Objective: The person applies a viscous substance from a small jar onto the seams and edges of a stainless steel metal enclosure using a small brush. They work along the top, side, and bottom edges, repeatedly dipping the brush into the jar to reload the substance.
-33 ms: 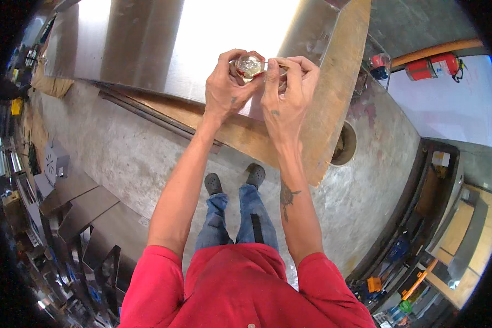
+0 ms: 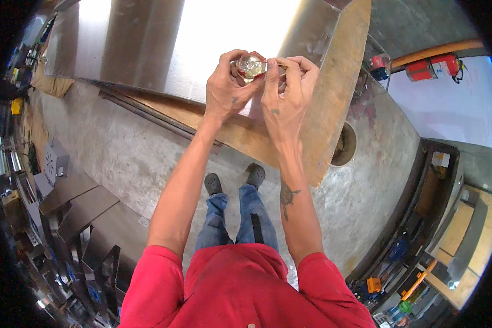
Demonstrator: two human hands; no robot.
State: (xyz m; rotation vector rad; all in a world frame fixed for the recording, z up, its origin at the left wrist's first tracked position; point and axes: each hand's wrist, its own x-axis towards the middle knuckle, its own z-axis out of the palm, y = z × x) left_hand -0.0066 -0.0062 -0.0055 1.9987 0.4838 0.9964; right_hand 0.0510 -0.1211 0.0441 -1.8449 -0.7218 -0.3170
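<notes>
Over the sheet's near right part, my left hand (image 2: 227, 87) is closed around a round, shiny, see-through thing (image 2: 250, 66) with pale yellow and red in it. Its exact kind cannot be made out. Close beside it on the right, my right hand (image 2: 286, 90) is closed, thumb and fingers pinched at the round thing's right edge. A thin pale strip or edge shows there, but what the fingertips grip is mostly hidden. Beneath both hands lies a large shiny metal sheet (image 2: 142, 54) on a wooden board (image 2: 333, 104).
A round bucket (image 2: 351, 143) stands on the concrete floor (image 2: 131, 131) by the board's right edge. Farther right are a red fire extinguisher (image 2: 433, 68) and shelving with tools. Bent dark metal pieces (image 2: 87, 210) and stacked stock crowd the left side.
</notes>
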